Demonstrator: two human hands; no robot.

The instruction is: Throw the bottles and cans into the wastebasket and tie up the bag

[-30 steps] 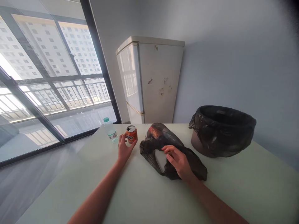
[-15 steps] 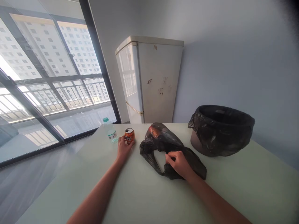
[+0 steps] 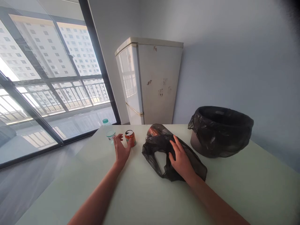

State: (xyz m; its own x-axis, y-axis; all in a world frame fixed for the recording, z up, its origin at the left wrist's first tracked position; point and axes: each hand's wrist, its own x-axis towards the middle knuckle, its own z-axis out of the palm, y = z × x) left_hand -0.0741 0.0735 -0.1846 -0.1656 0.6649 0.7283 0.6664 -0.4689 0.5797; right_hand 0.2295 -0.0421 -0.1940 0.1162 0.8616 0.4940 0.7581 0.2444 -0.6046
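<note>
An orange drink can (image 3: pixel 131 137) stands upright on the pale table, its top opened. Just left of it is my left hand (image 3: pixel 121 149), fingers apart, thumb by the can's side; whether the thumb touches cannot be made out. A clear plastic bottle (image 3: pixel 108 128) with a teal cap is behind that hand, partly covered by it. My right hand (image 3: pixel 181 161) rests with spread fingers on a black plastic bag (image 3: pixel 154 147), which lies crumpled on the table. Something red shows through the bag's far end, and a handle loop lies open at its near side.
A bin (image 3: pixel 197 142) lined with a black bag stands at the right of the table (image 3: pixel 140 200). Beyond the table's far edge is a white refrigerator (image 3: pixel 159 68). Glass sliding doors (image 3: pixel 53 84) are at the left, a wall at the right.
My left hand has loosened from the can and shifted slightly left. My right hand, pinched on the bag before, has spread its fingers and moved a little farther over it.
</note>
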